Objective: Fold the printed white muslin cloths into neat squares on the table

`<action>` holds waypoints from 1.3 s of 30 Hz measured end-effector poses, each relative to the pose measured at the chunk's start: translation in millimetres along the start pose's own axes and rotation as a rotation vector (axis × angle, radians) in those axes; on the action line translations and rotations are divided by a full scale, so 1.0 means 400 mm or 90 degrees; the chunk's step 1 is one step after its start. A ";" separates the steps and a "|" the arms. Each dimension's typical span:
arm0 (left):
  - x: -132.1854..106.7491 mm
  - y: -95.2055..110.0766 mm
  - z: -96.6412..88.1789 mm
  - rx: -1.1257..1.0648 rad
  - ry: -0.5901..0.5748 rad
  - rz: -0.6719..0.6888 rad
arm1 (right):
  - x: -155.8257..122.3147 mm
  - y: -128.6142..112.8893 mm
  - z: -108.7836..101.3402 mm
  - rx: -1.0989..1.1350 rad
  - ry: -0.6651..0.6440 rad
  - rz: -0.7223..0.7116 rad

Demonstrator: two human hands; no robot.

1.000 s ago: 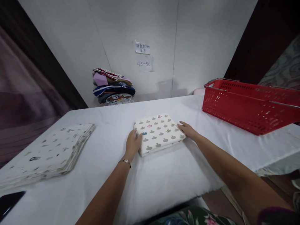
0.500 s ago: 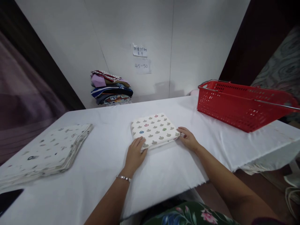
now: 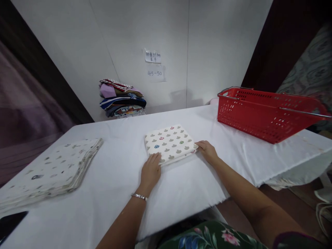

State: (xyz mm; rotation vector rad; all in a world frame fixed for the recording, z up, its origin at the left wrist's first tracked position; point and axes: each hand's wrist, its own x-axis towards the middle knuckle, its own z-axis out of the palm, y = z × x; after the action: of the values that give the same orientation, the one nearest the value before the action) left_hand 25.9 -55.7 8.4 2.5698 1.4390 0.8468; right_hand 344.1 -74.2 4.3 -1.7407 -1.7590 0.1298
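A folded cream cloth (image 3: 169, 144) printed with small grey and coloured shapes lies flat in the middle of the white-covered table (image 3: 181, 186). My left hand (image 3: 151, 170) rests at its near left corner with fingers stretched out flat, the fingertips touching the cloth's edge. At the near right corner my right hand (image 3: 206, 150) lies with fingers extended against the edge. Neither hand grips anything. A bracelet circles my left wrist.
A red plastic basket (image 3: 261, 112) with metal handles stands at the right. A stack of folded pale printed cloths (image 3: 55, 167) lies at the left. A pile of coloured folded fabrics (image 3: 121, 98) sits against the back wall. A dark flat object (image 3: 10, 223) shows at the lower left.
Both hands have slid from the cloth's sides back to its near corners. The camera view shifted slightly; the cloth itself stays in place.
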 end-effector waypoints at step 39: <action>0.047 0.036 0.034 0.109 -0.055 -0.011 | 0.170 -0.183 0.090 -0.170 -0.269 -0.105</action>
State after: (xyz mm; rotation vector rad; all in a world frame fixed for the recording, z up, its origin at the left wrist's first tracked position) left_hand 51.3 -45.8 9.7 2.6731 1.5700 0.6261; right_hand 269.7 -6.3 37.9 -1.8406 -2.3081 0.2128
